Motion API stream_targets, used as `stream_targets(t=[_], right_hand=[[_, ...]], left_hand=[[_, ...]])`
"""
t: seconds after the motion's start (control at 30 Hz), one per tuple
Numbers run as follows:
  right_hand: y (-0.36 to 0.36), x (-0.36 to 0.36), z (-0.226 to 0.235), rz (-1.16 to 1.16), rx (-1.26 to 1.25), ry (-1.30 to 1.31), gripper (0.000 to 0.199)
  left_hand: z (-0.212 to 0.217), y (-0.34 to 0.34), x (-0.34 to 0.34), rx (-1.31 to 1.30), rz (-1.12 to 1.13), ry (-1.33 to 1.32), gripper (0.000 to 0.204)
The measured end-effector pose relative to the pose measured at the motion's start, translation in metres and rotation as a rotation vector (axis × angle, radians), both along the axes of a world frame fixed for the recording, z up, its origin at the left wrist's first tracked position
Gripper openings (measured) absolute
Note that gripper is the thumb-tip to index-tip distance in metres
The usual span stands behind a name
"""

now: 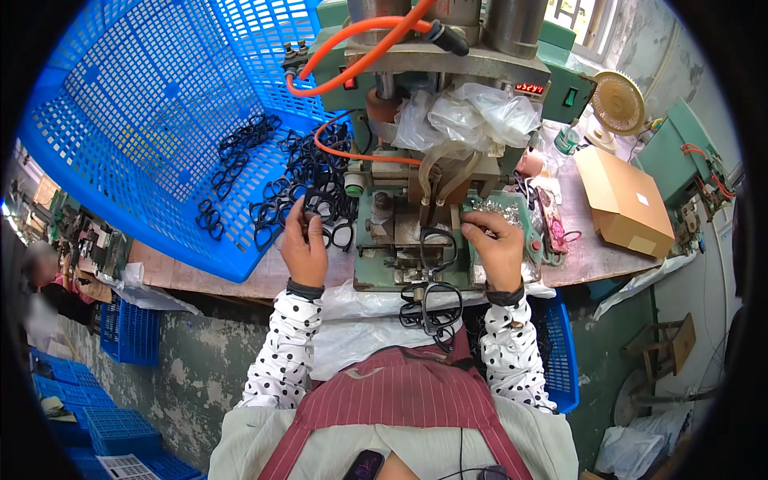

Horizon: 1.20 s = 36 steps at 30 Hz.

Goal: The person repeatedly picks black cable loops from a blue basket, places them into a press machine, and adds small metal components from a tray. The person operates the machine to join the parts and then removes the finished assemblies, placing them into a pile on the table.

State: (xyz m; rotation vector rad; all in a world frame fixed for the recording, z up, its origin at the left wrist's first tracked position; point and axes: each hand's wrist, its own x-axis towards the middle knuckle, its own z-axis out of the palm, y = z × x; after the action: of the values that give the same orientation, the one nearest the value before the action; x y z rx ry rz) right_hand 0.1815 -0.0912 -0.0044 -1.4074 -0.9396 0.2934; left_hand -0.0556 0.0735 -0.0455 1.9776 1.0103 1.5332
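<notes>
Workbench (pixel 584 270) bears green press (pixel 392 174); cardboard box (pixel 628 204) and fan (pixel 618 104) at right. Blue basket (pixel 144 228) at left, black frames (pixel 308 164) heaped inside. Left hand (pixel 305 254) beside heap, fingers curled, thumb and forefinger slightly apart; cannot tell whether it grips anything. Single black loop (pixel 454 254) at press's front middle, between hands. Right hand (pixel 499 254) near loop, fingertips bunched narrow; contents, if any, unclear. More black loops (pixel 458 300) below bench edge.

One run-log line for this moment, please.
left hand: near black frames in blue basket, grip unclear | right hand: curled beside press, near silver bits, grip unclear | press: black frame at front
</notes>
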Motion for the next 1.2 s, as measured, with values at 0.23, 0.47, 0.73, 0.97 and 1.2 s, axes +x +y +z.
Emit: stream_targets(t=[0.23,0.47,0.73,0.97,1.2], right_hand=[[0.02,-0.021,-0.009,-0.006,-0.019,-0.017,0.025],[0.032,-0.028,0.01,0.087,-0.022,0.078,0.056],[0.038,-0.034,-0.007,0.11,0.108,0.258,0.065],[0.035,-0.041,-0.011,0.099,0.179,0.237,0.061],[0.037,-0.037,-0.009,0.079,0.182,0.295,0.061]], left_hand=[[0.024,-0.038,0.017,0.303,-0.19,0.067,0.026],[0.045,-0.054,0.028,0.567,-0.444,0.074,0.029],[0.053,-0.071,0.046,0.752,-0.75,0.161,0.039],[0.102,-0.035,0.036,-0.176,-0.576,-0.315,0.02],[0.083,-0.063,0.034,0.511,-0.464,0.095,0.046]])
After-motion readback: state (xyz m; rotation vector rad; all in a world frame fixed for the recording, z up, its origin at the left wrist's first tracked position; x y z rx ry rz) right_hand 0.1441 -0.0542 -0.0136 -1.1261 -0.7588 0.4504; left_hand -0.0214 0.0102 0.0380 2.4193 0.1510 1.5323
